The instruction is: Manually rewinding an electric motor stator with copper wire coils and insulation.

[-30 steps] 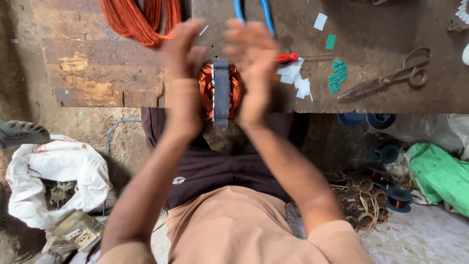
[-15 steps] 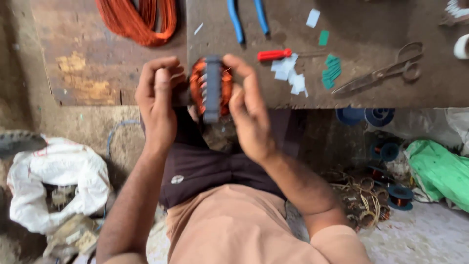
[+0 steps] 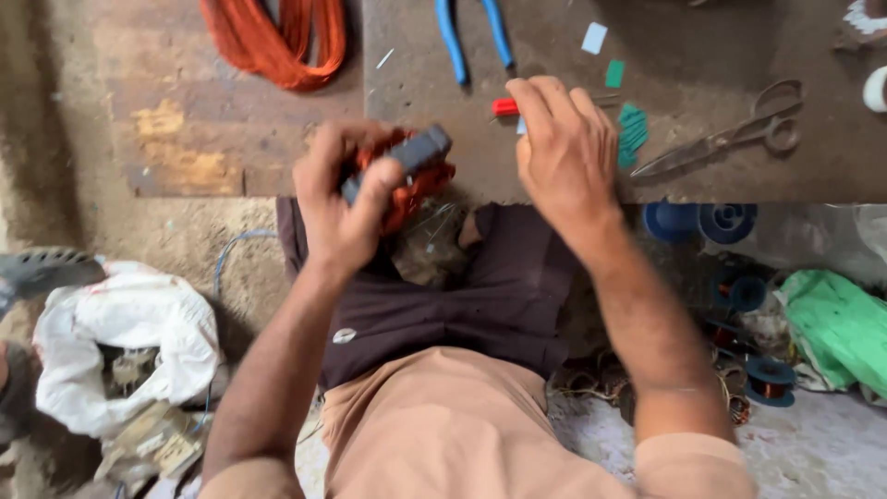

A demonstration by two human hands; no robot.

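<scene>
Stator coil, half hidden, gripped in left hand; right hand, fingers curled, covers red tool.

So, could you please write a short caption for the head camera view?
Left hand grips a copper-wound coil at the workbench edge while right hand reaches over a red-handled tool.

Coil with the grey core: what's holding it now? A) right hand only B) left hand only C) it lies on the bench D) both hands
B: the left hand alone grips the orange coil with the grey core, while the right hand is apart from it, reaching over the bench toward the red-handled tool.
</scene>
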